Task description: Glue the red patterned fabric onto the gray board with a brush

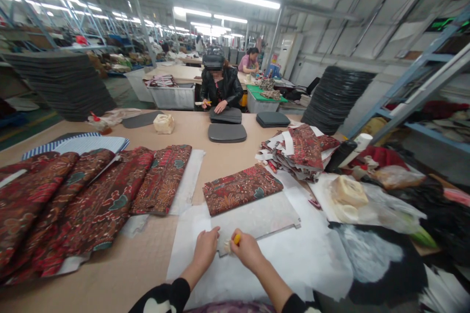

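A brown-red patterned fabric panel [244,188] lies on white paper [312,254] in front of me, partly folded so its grey backing [260,217] faces up along the near side. At the backing's left edge, my left hand [206,246] has its fingers closed on the panel. My right hand [246,250] grips a brush [237,239] with a yellow handle. Its pale bristles touch the near left corner of the backing.
Folded patterned panels [110,195] overlap on the left. To the right are a pile of patterned pieces [299,151], a cream block [348,190] and a black sheet smeared white [378,259]. Across the table, a co-worker [222,85] handles dark grey pads [225,115].
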Demonstrator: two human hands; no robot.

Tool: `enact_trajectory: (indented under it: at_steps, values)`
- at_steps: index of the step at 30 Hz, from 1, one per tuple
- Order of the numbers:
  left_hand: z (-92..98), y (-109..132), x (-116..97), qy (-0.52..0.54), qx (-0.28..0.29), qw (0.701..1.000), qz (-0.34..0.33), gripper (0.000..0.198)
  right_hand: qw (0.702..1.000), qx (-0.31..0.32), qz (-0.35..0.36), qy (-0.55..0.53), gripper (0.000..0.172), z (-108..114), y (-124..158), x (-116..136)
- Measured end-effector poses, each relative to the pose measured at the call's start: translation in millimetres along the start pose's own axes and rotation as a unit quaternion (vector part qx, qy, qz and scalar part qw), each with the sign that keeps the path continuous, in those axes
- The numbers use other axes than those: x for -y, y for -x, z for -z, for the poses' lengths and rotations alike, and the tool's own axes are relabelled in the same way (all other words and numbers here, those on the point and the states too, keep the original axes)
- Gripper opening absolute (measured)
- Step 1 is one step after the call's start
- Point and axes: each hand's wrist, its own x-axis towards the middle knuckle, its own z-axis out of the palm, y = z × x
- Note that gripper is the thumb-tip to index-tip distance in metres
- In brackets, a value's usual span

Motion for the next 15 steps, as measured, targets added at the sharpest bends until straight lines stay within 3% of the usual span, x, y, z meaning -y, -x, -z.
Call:
enact_trajectory:
  at_steps: [10,13,15]
  values:
    - [-2.0,6,-10,-0.093,0.014,0.995,-0.04,0.035,0.999,0.031,0.033,-0.003,0.01,3,-2,-5]
    - [-3.1,8,-14,-0.156,0.04,0.985,-0.066,0.027,0.997,0.018,0.044,-0.058,0.008,12,-5,-35]
    - [-4.9,8,-15,-0.194,0.05,0.976,-0.081,0.027,0.997,-0.017,-0.016,-0.079,0.01,31,-8,-74]
